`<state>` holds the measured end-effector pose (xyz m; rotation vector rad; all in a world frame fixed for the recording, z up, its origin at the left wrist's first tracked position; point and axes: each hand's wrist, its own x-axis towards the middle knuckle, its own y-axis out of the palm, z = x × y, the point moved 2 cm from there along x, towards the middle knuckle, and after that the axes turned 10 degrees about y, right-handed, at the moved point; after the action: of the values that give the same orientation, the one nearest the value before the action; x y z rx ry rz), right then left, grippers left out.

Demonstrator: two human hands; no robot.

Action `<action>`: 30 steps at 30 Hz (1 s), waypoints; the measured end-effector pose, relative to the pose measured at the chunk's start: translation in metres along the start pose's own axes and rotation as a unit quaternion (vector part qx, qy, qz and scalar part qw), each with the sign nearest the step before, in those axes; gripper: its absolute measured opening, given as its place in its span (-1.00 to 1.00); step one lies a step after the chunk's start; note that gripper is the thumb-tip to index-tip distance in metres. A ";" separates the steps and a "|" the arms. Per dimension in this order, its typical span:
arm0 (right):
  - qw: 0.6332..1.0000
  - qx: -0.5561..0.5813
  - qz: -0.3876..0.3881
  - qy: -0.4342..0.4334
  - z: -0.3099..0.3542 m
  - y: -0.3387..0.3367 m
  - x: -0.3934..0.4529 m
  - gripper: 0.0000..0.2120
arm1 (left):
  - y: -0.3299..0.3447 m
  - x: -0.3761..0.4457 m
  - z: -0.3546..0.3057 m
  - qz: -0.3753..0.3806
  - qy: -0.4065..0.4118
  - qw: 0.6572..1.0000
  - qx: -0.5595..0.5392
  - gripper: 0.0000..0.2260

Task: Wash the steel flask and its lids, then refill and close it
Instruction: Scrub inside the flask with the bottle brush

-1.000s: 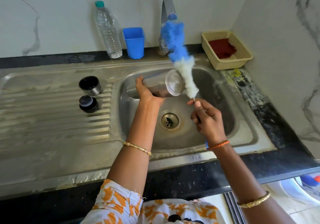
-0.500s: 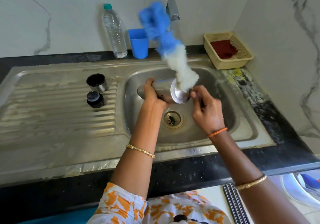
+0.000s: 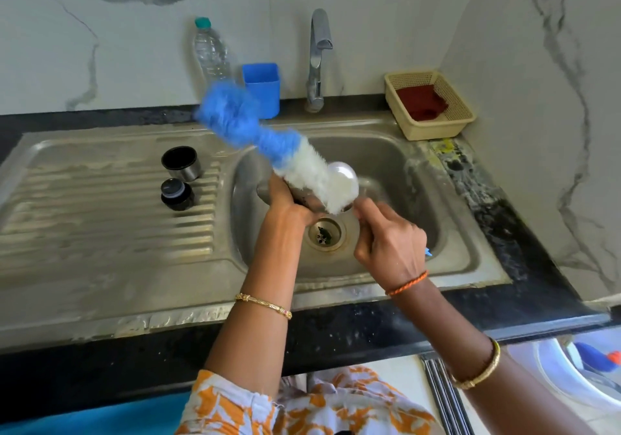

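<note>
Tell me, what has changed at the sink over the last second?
The brush swung its blue tip from near the tap over to the left, so its white bristles now rub across the flask. The right hand moved up close to the flask's base. The left hand holds the flask as before, and the two lids sit on the drainboard where they were.

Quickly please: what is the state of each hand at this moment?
Left hand: closed, holding the steel flask over the sink.
Right hand: closed, holding the bottle brush.
</note>
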<state>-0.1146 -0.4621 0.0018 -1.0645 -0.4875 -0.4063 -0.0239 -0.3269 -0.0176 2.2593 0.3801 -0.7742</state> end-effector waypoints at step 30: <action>0.962 0.084 0.021 0.258 0.010 0.062 0.055 -0.86 | 0.022 0.043 -0.070 -0.014 0.052 0.999 -0.002 -0.51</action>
<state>-0.0378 -0.4308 -0.0084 -0.7635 -0.0307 -0.5724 0.0492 -0.2908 0.0073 2.3000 0.4629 -0.6720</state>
